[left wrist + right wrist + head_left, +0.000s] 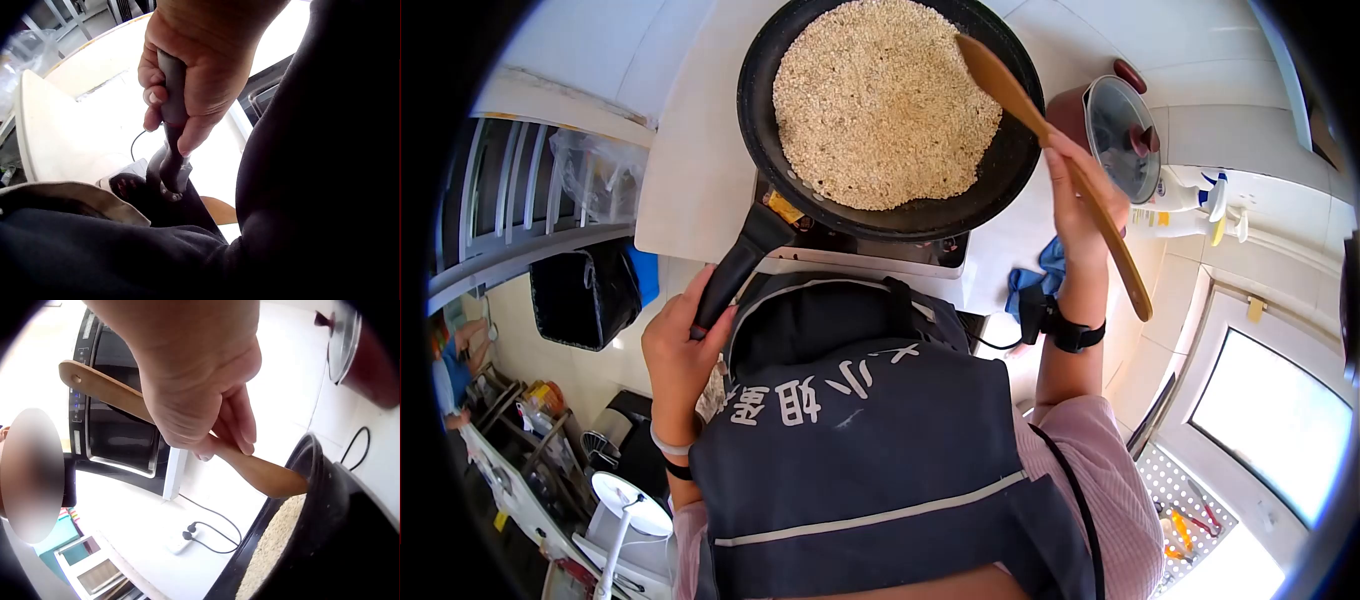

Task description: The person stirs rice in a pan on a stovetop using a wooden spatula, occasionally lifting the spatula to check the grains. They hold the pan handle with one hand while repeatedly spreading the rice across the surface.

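A black frying pan holds a wide layer of small pale grains with a few dark specks. My left hand grips the pan's black handle, fingers wrapped around it; the left wrist view shows the same handle in the fist. In my right hand is a wooden spatula, held partway along its shaft. Its blade lies over the right side of the grains in the head view. The right wrist view shows the blade at the pan's inner wall, its holed handle end sticking out behind the hand.
Under the pan stands a stove on a pale counter. A red pot with a glass lid sits right of the pan, with spray bottles beyond it. A blue cloth lies near my right forearm. At lower left is a black-lined bin.
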`<action>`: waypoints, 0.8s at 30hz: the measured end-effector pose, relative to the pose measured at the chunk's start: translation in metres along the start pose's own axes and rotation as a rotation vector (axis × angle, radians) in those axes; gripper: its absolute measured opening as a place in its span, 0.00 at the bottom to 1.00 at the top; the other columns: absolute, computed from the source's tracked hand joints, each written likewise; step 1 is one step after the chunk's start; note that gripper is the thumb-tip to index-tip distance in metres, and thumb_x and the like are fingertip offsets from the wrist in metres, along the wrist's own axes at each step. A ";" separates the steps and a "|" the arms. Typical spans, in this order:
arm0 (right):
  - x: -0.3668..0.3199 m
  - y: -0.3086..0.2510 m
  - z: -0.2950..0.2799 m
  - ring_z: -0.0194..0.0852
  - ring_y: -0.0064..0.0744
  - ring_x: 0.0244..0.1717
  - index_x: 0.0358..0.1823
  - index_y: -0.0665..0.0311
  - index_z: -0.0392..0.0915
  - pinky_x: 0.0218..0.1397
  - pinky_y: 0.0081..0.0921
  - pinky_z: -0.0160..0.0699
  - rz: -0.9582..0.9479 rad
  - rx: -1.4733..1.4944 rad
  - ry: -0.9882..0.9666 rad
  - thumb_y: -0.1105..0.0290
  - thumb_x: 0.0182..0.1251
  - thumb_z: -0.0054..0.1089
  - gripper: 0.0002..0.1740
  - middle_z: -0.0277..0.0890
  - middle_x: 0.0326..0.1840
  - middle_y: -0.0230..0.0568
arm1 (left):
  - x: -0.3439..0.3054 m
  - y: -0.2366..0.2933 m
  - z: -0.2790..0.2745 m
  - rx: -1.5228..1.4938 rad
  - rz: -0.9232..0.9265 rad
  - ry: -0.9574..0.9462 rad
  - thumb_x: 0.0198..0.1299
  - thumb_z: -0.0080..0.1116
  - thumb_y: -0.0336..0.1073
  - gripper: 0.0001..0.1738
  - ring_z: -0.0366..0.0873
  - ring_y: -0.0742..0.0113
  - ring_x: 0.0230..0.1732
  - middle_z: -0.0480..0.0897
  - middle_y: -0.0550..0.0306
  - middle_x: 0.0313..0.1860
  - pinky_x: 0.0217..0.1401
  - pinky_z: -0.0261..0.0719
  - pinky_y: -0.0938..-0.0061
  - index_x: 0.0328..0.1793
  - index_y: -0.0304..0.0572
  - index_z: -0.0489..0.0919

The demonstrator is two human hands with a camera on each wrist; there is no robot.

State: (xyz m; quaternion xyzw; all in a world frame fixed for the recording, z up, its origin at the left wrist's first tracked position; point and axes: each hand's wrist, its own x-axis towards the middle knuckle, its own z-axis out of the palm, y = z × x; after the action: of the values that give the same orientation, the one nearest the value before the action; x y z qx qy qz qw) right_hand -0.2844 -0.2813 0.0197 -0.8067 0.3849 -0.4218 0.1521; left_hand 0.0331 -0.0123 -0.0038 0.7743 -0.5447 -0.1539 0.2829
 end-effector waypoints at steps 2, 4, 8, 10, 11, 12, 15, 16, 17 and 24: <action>-0.002 0.009 -0.004 0.86 0.26 0.37 0.45 0.68 0.85 0.43 0.18 0.83 -0.008 -0.046 0.005 0.78 0.63 0.68 0.09 0.88 0.43 0.43 | 0.000 0.000 -0.001 0.004 -0.013 -0.013 0.49 0.74 0.30 0.28 0.73 0.62 0.21 0.78 0.53 0.26 0.26 0.72 0.72 0.60 0.42 0.82; -0.009 0.013 -0.005 0.87 0.26 0.38 0.44 0.69 0.85 0.44 0.18 0.82 0.142 -0.077 -0.015 0.77 0.65 0.67 0.08 0.88 0.40 0.43 | 0.000 0.001 -0.002 0.016 -0.009 -0.017 0.49 0.74 0.30 0.28 0.73 0.62 0.21 0.78 0.53 0.26 0.26 0.72 0.72 0.60 0.42 0.81; -0.029 0.002 -0.005 0.87 0.27 0.38 0.45 0.71 0.84 0.44 0.18 0.83 0.237 0.051 -0.064 0.74 0.68 0.65 0.09 0.87 0.38 0.46 | 0.001 0.005 -0.003 0.004 -0.026 -0.026 0.50 0.73 0.29 0.28 0.73 0.62 0.21 0.79 0.52 0.26 0.26 0.72 0.73 0.61 0.41 0.81; -0.039 -0.003 -0.008 0.87 0.29 0.38 0.46 0.72 0.84 0.44 0.20 0.85 0.351 0.165 -0.063 0.74 0.69 0.64 0.09 0.87 0.37 0.46 | 0.001 0.004 -0.002 0.007 -0.026 -0.028 0.50 0.73 0.29 0.29 0.73 0.63 0.21 0.79 0.52 0.27 0.26 0.72 0.73 0.61 0.42 0.81; -0.043 -0.006 -0.009 0.88 0.30 0.39 0.46 0.73 0.84 0.44 0.21 0.86 0.459 0.276 -0.056 0.73 0.70 0.62 0.10 0.87 0.37 0.47 | 0.001 0.004 -0.002 0.007 -0.019 -0.024 0.50 0.73 0.29 0.29 0.74 0.63 0.21 0.79 0.52 0.27 0.26 0.72 0.74 0.62 0.42 0.81; -0.046 -0.008 -0.009 0.88 0.36 0.39 0.46 0.76 0.82 0.42 0.24 0.88 0.505 0.336 -0.061 0.71 0.72 0.60 0.12 0.86 0.39 0.50 | 0.001 0.005 -0.003 0.011 -0.025 -0.028 0.50 0.73 0.29 0.29 0.74 0.63 0.21 0.79 0.52 0.27 0.26 0.72 0.74 0.62 0.42 0.81; -0.058 -0.008 -0.004 0.88 0.41 0.39 0.48 0.78 0.81 0.40 0.25 0.89 0.665 0.517 -0.021 0.71 0.73 0.58 0.14 0.84 0.43 0.53 | 0.001 0.005 -0.005 0.030 -0.064 -0.067 0.51 0.73 0.29 0.29 0.74 0.64 0.21 0.79 0.52 0.27 0.26 0.72 0.74 0.62 0.43 0.80; -0.060 -0.009 -0.003 0.88 0.46 0.38 0.50 0.80 0.79 0.36 0.26 0.89 0.665 0.563 -0.027 0.70 0.74 0.57 0.15 0.82 0.46 0.55 | 0.002 0.005 -0.005 0.022 -0.058 -0.057 0.51 0.73 0.29 0.29 0.74 0.64 0.21 0.79 0.53 0.28 0.26 0.72 0.74 0.62 0.44 0.80; -0.061 -0.009 -0.001 0.88 0.46 0.38 0.50 0.80 0.79 0.36 0.26 0.89 0.667 0.563 -0.026 0.70 0.74 0.57 0.15 0.82 0.46 0.55 | 0.002 0.005 -0.004 0.012 -0.050 -0.047 0.51 0.73 0.29 0.29 0.73 0.65 0.21 0.79 0.53 0.28 0.26 0.72 0.74 0.63 0.44 0.80; -0.057 -0.012 0.006 0.89 0.47 0.37 0.53 0.79 0.76 0.32 0.25 0.88 0.889 0.642 0.059 0.67 0.75 0.56 0.18 0.83 0.44 0.55 | 0.003 0.007 -0.006 0.046 -0.052 -0.067 0.52 0.73 0.29 0.29 0.74 0.64 0.21 0.79 0.52 0.29 0.26 0.72 0.74 0.63 0.44 0.80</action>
State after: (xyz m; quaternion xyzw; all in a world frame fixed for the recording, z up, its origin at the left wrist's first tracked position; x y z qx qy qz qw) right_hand -0.2933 -0.2315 -0.0089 -0.4671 0.5447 -0.4358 0.5433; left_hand 0.0319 -0.0147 0.0058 0.7889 -0.5369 -0.1745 0.2427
